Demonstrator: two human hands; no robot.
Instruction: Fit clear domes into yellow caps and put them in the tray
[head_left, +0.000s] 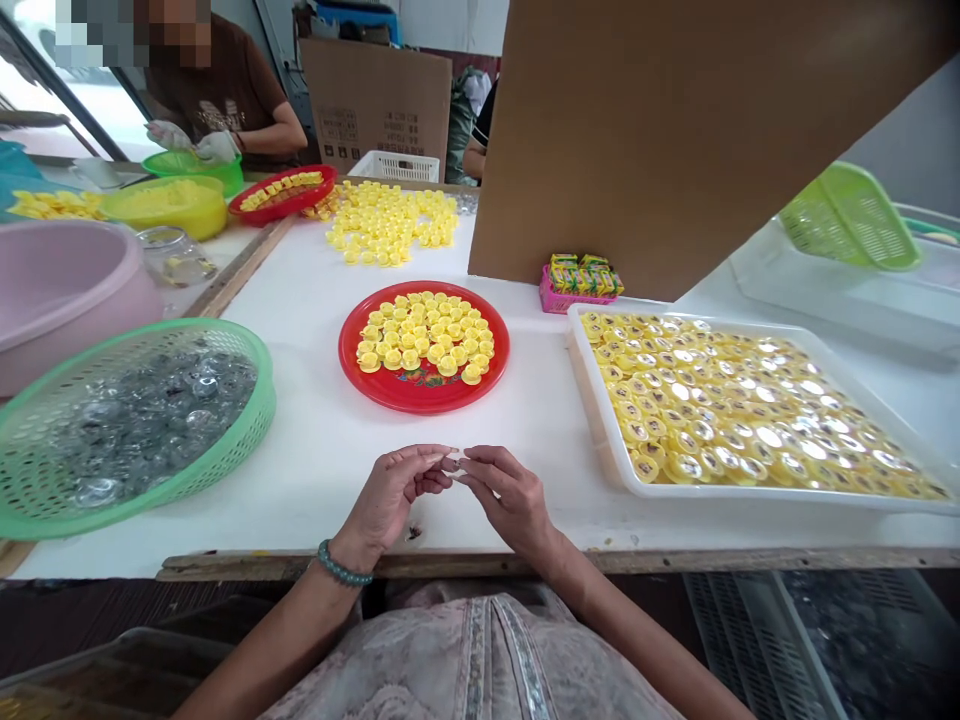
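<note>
My left hand [396, 490], with a beaded bracelet at its wrist, is closed in a pinch above the table's front part. Facing it, my right hand [514, 497] pinches too, and the fingertips of both nearly meet. Between them is a small clear piece [454, 466], mostly covered by the fingers, so its exact shape cannot be made out. Just beyond the hands lies a red plate [420, 398] bearing many small yellow cup-shaped pieces [436, 352]. To the left, a green basket [262, 395] contains clear plastic domes [176, 410].
At right, a white tray [611, 455] is filled with yellow pieces under shiny clear tops. A pink basket [559, 300] of small packets stands by a large cardboard sheet [615, 150]. More yellow pieces [390, 220] lie farther back. A gloved co-worker [247, 100] sits at the far left.
</note>
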